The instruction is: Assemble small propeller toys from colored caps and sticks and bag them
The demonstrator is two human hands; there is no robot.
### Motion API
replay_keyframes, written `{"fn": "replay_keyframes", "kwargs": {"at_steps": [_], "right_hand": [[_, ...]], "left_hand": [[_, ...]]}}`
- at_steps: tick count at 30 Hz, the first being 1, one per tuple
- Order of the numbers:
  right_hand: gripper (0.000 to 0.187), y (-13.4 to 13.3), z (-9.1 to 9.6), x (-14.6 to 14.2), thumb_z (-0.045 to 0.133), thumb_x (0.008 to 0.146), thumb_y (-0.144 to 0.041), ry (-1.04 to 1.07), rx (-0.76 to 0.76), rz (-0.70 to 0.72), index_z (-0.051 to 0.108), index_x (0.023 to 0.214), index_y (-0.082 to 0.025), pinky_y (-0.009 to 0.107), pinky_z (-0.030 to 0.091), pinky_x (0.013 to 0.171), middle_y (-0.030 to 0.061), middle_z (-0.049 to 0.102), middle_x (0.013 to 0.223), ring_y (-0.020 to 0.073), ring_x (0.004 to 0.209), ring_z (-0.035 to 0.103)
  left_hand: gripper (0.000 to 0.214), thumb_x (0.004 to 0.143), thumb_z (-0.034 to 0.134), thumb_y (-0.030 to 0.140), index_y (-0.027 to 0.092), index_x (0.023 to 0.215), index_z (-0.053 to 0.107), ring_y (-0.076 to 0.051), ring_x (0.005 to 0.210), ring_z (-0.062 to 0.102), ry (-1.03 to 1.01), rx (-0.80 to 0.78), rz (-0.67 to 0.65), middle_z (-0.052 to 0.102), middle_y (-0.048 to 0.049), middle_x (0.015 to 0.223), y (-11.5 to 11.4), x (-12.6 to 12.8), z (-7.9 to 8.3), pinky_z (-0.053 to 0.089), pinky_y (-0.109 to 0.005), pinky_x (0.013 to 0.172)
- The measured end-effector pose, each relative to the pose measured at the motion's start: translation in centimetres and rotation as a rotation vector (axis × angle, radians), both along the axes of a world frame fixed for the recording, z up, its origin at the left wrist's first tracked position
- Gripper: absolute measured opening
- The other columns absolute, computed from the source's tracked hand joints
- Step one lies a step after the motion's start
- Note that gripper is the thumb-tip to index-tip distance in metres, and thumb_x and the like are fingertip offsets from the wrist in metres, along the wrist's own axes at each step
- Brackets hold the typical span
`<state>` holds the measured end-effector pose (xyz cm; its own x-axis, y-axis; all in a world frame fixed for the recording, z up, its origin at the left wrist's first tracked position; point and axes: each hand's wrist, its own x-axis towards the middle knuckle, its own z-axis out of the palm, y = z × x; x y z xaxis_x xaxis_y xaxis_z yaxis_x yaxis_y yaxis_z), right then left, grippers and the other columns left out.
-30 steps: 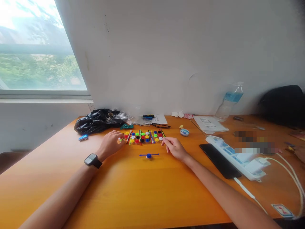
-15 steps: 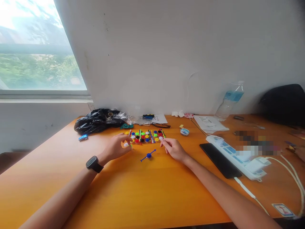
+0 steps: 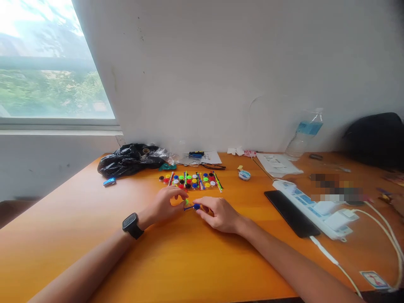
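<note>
Near the middle of the table, my left hand, with a dark watch at its wrist, is curled with a small yellow-green piece pinched at its fingertips. Facing it, my right hand has its thumb and fingers closed around a blue arrow-shaped piece with a round blue hub. The arrow's thin tail points toward my left fingers; its other end is hidden by my right hand. Just beyond both hands lie rows of small round discs in several colours, with bundles of thin coloured sticks between them.
A black plastic bag and a small blue packet lie at the left. On the right are a round container, a black phone, a white power strip with cables, and a plastic bottle. Papers rest by the wall.
My left hand has moved right and nearer, bringing the yellow-green piece beside the blue arrow. My right hand has come down from the discs onto the arrow's hub.
</note>
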<state>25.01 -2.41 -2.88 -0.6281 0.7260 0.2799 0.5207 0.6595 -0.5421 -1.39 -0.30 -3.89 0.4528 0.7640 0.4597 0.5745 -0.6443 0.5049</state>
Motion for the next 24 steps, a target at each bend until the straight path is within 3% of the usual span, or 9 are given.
{"fn": "replay_keyframes", "kwargs": {"at_steps": [4,8,12,16,24], "right_hand": [[0.026,0.0,0.3,-0.1,0.055,0.104,-0.033,-0.06,0.038,0.034,0.071,0.123,-0.026,0.028,0.045,0.076,0.0035,0.074,0.102,0.0178,0.084,0.065],[0.021,0.6,0.5,0.6,0.052,0.106,-0.034,-0.059,0.014,-0.014,0.071,0.104,-0.025,0.027,0.044,0.075,0.0025,0.073,0.097,0.0173,0.084,0.065],[0.016,1.3,0.6,1.8,0.055,0.104,-0.032,-0.089,0.013,-0.052,0.068,0.098,-0.025,0.027,0.041,0.07,0.0004,0.071,0.093,0.0155,0.078,0.062],[0.008,1.7,0.7,2.5,0.057,0.101,-0.027,-0.118,0.036,-0.071,0.064,0.098,-0.025,0.027,0.041,0.072,0.0,0.07,0.093,0.0157,0.078,0.061],[0.011,1.7,1.5,3.1,0.052,0.103,-0.028,-0.196,0.074,-0.1,0.062,0.098,-0.025,0.029,0.041,0.073,0.0014,0.067,0.096,0.0179,0.084,0.061]], "left_hand": [[0.012,0.095,0.068,0.031,0.025,0.104,0.074,-0.019,0.086,0.068,0.027,0.023,-0.031,0.076,-0.0031,0.101,0.0,-0.3,0.1,0.054,-0.031,0.079],[0.018,0.095,0.063,0.025,0.026,0.112,0.071,-0.023,0.1,0.067,0.023,0.158,0.046,0.075,-0.0045,0.109,0.8,-1.7,0.5,0.052,-0.035,0.089],[0.013,0.088,0.064,0.02,0.024,0.098,0.071,-0.023,0.088,0.065,0.146,0.216,0.134,0.073,-0.0036,0.094,2.0,-3.7,0.6,0.049,-0.034,0.08],[0.008,0.084,0.064,0.021,0.024,0.081,0.07,-0.019,0.073,0.062,0.272,0.167,0.118,0.071,-0.0013,0.083,2.8,-5.5,0.8,0.043,-0.028,0.066],[0.01,0.087,0.065,0.028,0.024,0.081,0.071,-0.017,0.071,0.063,0.285,0.106,0.248,0.072,0.0005,0.083,4.4,-8.1,0.3,0.044,-0.028,0.065]]}}
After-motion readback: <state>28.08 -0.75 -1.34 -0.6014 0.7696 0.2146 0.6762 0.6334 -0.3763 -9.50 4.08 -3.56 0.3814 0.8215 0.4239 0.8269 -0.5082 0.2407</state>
